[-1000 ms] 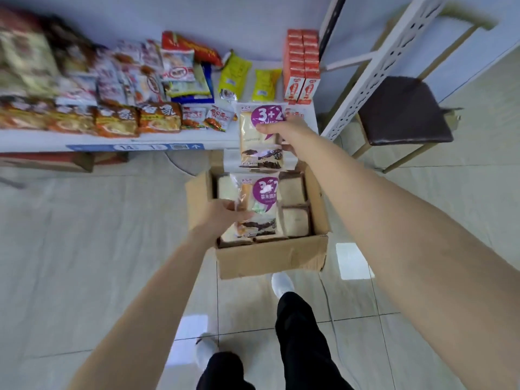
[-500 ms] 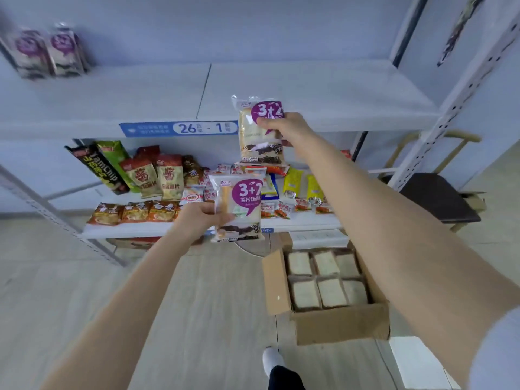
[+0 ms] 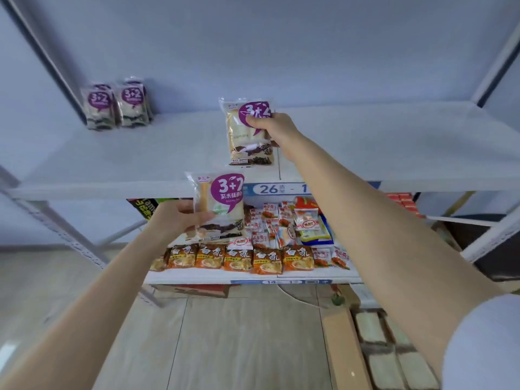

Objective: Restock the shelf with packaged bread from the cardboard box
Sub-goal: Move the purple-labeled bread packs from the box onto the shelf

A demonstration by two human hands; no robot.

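white top shelf [image 3: 126, 159] | right hand [image 3: 274, 128] grips bread pack [image 3: 242, 136] over it | left hand [image 3: 174, 220] grips second pack [image 3: 222, 204] | set upright beside shelved packs [image 3: 116, 105]

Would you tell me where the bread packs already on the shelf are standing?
In the head view, the stocked bread packs stand upright at the back left of the upper shelf, well left of the pack in the right hand.

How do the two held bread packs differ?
The right-hand pack is held over the upper shelf; the left-hand pack is lower, before its front edge. The right-hand pack is gripped at its top corner, the left-hand pack at its left side. Both roughly upright, same 3+2 label.
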